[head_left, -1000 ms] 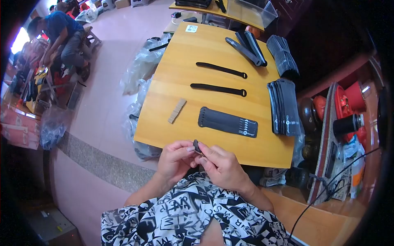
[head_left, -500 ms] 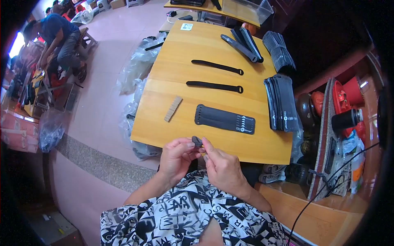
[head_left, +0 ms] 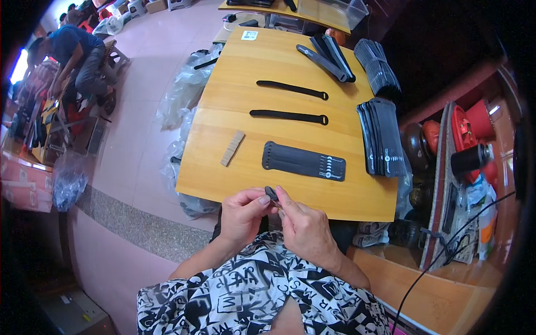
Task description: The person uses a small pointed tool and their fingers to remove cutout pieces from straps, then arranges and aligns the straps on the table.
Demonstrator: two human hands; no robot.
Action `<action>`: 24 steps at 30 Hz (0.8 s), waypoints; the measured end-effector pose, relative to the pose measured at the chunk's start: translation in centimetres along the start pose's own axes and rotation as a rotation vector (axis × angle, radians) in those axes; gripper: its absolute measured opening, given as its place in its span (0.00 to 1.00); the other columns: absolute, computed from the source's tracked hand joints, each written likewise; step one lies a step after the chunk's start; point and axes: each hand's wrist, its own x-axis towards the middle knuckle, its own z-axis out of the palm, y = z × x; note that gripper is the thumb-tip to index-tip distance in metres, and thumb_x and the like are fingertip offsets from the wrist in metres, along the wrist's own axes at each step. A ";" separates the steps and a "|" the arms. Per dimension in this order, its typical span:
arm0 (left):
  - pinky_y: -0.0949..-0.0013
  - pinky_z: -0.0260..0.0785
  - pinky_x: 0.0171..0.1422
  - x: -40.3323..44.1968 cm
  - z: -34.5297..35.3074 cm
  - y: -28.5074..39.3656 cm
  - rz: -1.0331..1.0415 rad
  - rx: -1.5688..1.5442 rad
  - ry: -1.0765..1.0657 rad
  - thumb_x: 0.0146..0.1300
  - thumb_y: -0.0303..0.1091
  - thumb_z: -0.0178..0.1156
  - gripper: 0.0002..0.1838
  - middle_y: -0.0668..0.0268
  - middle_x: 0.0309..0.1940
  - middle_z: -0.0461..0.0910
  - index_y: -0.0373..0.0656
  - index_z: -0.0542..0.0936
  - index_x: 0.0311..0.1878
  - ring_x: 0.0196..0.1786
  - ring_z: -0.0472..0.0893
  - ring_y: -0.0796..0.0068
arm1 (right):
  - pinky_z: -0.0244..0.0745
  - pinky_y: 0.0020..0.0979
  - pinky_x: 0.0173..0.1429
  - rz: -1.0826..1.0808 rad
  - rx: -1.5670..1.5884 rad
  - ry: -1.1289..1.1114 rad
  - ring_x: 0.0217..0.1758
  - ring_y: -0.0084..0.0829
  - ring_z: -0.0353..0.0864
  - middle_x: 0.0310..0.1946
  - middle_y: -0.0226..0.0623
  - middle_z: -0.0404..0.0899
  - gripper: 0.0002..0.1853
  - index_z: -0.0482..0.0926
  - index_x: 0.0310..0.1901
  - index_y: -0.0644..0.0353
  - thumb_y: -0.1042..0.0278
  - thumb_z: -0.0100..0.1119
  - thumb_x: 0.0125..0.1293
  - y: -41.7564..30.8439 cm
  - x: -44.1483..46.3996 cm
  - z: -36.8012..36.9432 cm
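Over the near edge of the table, my left hand (head_left: 241, 216) and my right hand (head_left: 307, 226) meet fingertip to fingertip. Both are closed in a pinch on a small dark grey piece (head_left: 271, 193), which looks folded or rolled; its exact kind is hidden by the fingers. Just beyond lies a flat dark grey set of straps (head_left: 296, 159) with white print at its right end. To its left is a strip of small tan pieces (head_left: 233, 148). Two single black straps (head_left: 290, 89), each with a loop at the right end, lie farther back.
The yellow wooden table (head_left: 206, 162) bears stacks of printed straps (head_left: 382, 139) along its right side and a bundle (head_left: 377, 66) behind them. Clear plastic bags (head_left: 190, 84) hang by the left edge. A black cable (head_left: 424, 268) runs at right. Another person (head_left: 84, 56) sits far left.
The dark piece is tilted slightly differently between my fingers, and both hands keep their grip. The table and everything on it appear shifted slightly left and up as the view moves.
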 end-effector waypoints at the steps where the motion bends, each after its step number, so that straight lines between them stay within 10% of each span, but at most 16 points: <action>1: 0.71 0.76 0.41 0.0 -0.2 -0.2 0.010 0.011 -0.008 0.58 0.20 0.55 0.05 0.54 0.37 0.79 0.31 0.78 0.37 0.35 0.80 0.68 | 0.72 0.41 0.35 -0.002 0.002 -0.001 0.30 0.46 0.78 0.27 0.49 0.76 0.23 0.69 0.55 0.68 0.77 0.53 0.54 0.1 0.0 0.0; 24: 0.68 0.76 0.44 0.9 0.6 -0.7 -0.027 -0.015 0.038 0.56 0.19 0.56 0.03 0.55 0.35 0.79 0.31 0.78 0.32 0.35 0.80 0.67 | 0.73 0.39 0.37 0.079 -0.010 -0.029 0.35 0.47 0.79 0.33 0.53 0.77 0.23 0.68 0.56 0.70 0.80 0.50 0.55 0.1 0.0 -0.5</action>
